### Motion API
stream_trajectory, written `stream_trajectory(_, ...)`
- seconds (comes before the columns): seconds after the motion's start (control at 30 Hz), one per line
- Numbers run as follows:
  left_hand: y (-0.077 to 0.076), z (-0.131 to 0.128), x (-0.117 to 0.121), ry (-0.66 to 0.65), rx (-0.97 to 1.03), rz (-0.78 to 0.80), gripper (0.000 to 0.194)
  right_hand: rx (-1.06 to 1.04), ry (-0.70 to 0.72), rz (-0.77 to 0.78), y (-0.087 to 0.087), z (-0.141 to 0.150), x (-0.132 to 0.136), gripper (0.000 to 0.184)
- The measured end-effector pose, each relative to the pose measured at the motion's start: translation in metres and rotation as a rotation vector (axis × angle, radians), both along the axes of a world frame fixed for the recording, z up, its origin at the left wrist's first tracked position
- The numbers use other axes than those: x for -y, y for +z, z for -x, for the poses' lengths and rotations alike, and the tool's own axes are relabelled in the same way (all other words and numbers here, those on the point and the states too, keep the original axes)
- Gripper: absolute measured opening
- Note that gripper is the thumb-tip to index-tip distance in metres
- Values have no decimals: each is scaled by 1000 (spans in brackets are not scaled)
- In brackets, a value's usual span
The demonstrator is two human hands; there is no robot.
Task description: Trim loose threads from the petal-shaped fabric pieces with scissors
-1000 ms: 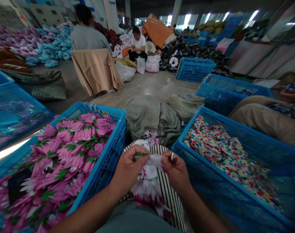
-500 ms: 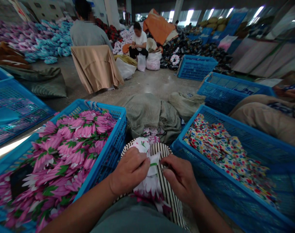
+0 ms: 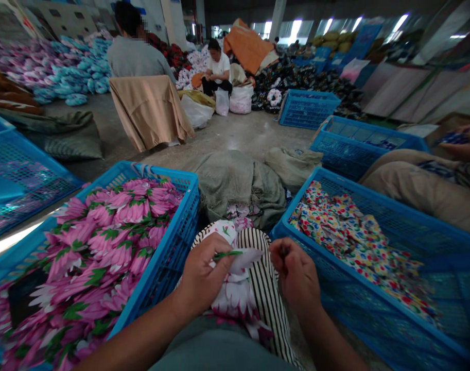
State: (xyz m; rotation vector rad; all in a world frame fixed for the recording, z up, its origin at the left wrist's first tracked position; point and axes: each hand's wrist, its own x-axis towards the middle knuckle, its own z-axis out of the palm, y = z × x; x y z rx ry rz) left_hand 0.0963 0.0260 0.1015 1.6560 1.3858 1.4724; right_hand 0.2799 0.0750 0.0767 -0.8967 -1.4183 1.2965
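My left hand is closed on a pink and white flower-print fabric piece, pinching its green-edged top over my lap. My right hand is closed a little to the right of the fabric, apart from it; what its fingers hold is too small to make out. A black and white striped cloth lies over my knee under both hands.
A blue crate of pink flower-print pieces stands at my left, another blue crate with multicoloured print pieces at my right. Grey-green sacks lie ahead. Two people sit farther back among fabric piles; another person's legs are at the right edge.
My right hand has drawn away to the right from the fabric, opening a gap. My left hand keeps its pinch and has lifted the fabric's edge slightly.
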Motion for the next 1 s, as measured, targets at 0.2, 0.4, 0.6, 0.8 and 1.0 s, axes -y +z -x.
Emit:
stream_trajectory(0.2, -1, -19, -13, 92, 1111, 645, 21, -379, 150, 471, -24, 17, 8, 45)
stream_trajectory(0.4, -3, -33, -20, 74, 1194, 642, 27, -440, 163, 559, -19, 32, 17, 32)
stream_trajectory(0.6, -4, -32, -18, 68, 1152, 591, 25, -385, 120, 600, -12, 30, 10, 30)
stream_trajectory(0.8, -5, -33, -18, 117, 1090, 577, 28, -405, 221, 607, -15, 29, 11, 28)
stream_trajectory(1.0, -16, -25, -14, 148, 759, 561, 30, -414, 293, 657, -10, 28, 12, 30)
